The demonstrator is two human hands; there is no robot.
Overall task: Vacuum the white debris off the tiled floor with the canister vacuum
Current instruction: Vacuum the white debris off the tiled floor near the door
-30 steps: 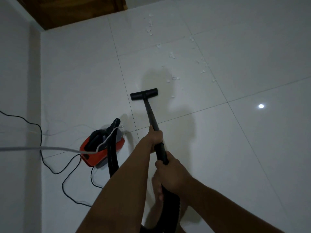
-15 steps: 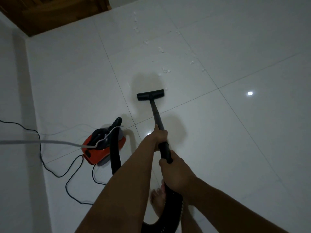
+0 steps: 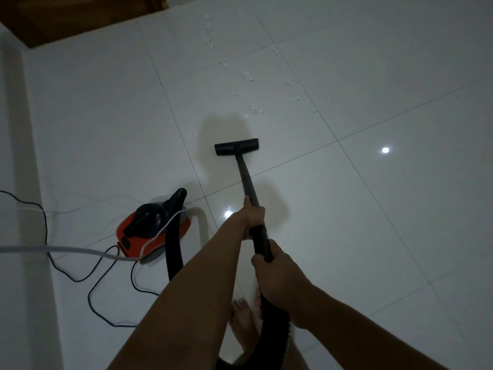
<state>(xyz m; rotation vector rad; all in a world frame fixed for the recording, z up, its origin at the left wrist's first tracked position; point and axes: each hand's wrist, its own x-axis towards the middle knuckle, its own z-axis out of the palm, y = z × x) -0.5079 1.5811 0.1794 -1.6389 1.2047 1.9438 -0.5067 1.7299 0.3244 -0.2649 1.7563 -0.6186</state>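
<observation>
Nearest: bare foot (image 3: 242,319) on the tiled floor (image 3: 373,209), under the arms. Black ribbed hose (image 3: 274,332) runs up past it into the right hand (image 3: 277,273). Right fingers (image 3: 257,260) are curled tight round the hose's thick black handle end. Just beyond them, the left hand (image 3: 253,217) grips the wand (image 3: 249,185), fingers wrapped round it and thumb along the tube.

Left of both sets of fingers: red-and-black canister vacuum (image 3: 152,231) on the floor, hose plugged into its top. The dark panel on its front is too dim to read. A white cable (image 3: 80,249) lies over it. A black cord (image 3: 90,276) loops on the floor nearer and further left, by the wall (image 3: 13,129).

Ahead of the left fingers, the wand slopes down to the black floor head (image 3: 237,146), flat on a tile. The white debris (image 3: 256,110) is just beyond the head and apart from it, trailing away in scattered bits. Light glare spot (image 3: 385,150) to the right. Wooden door (image 3: 66,14) at far left.
</observation>
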